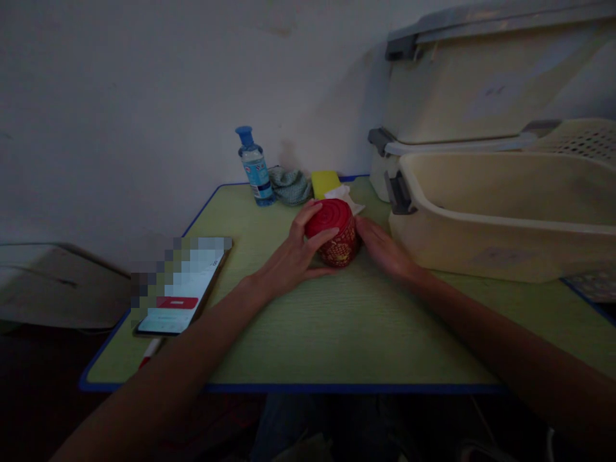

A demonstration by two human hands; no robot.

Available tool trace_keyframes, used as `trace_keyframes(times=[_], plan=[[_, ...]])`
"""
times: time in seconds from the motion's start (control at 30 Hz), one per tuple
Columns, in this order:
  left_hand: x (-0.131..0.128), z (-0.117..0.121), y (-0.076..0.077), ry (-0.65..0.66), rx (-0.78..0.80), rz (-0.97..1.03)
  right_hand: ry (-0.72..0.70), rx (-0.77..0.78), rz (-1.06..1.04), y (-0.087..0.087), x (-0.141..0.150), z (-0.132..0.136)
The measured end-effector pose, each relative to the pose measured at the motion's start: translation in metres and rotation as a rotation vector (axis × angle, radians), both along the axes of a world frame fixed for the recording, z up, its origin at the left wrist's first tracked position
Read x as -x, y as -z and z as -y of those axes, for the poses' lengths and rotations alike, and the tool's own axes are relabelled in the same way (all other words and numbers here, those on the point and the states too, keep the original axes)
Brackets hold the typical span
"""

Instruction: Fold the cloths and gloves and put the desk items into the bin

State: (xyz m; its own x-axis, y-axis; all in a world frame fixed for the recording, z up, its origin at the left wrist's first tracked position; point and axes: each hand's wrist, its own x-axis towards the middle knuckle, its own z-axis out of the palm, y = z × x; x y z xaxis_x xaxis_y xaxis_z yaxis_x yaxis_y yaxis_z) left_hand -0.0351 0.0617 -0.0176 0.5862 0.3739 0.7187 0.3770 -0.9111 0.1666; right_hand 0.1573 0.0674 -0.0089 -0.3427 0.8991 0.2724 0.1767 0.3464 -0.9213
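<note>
A small round red tin (341, 247) with gold patterning on its side stands tilted slightly on the green table (289, 333). My left hand (298, 247) is wrapped round its left side, with the thumb and a finger over the rim of the top. My right hand (385, 247) rests at the tin's right side, its fingers stretched out and together; whether they touch the tin I cannot tell. Just behind the tin lies a crumpled white tissue (355, 204), with a yellow sponge (325, 182) beyond it.
A blue-capped bottle (257, 170) and a grey-green cloth (290, 187) stand near the wall. On the left lie a lit phone (192, 282) and a white-and-red pen (151, 350). A cream basket (462, 247) fills the right side, with lidded storage boxes (447, 96) behind.
</note>
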Motion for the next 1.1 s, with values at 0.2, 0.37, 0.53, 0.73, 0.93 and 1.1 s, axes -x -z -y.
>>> trace_keyframes(times=[0.2, 0.37, 0.53, 0.73, 0.93, 1.1], plan=[[-0.007, 0.003, 0.004, 0.001, 0.288, 0.271, 0.028, -0.054, -0.086, -0.003, -0.003, -0.001], [-0.012, 0.001, 0.004, 0.091, 0.654, 0.483, 0.012, -0.091, -0.141, 0.000, -0.003, -0.001], [-0.018, 0.003, 0.003, 0.134, 0.719, 0.474, -0.032, -0.056, -0.192, 0.006, 0.001, -0.002], [-0.017, 0.004, 0.006, 0.170, 0.744, 0.440, -0.095, -0.036, -0.217, 0.015, 0.003, -0.007], [-0.015, 0.001, 0.006, 0.163, 0.769, 0.425, -0.142, -0.102, -0.096, 0.004, 0.000, 0.002], [-0.015, 0.001, 0.007, 0.187, 0.786, 0.460, -0.136, -0.206, 0.022, 0.003, 0.000, 0.001]])
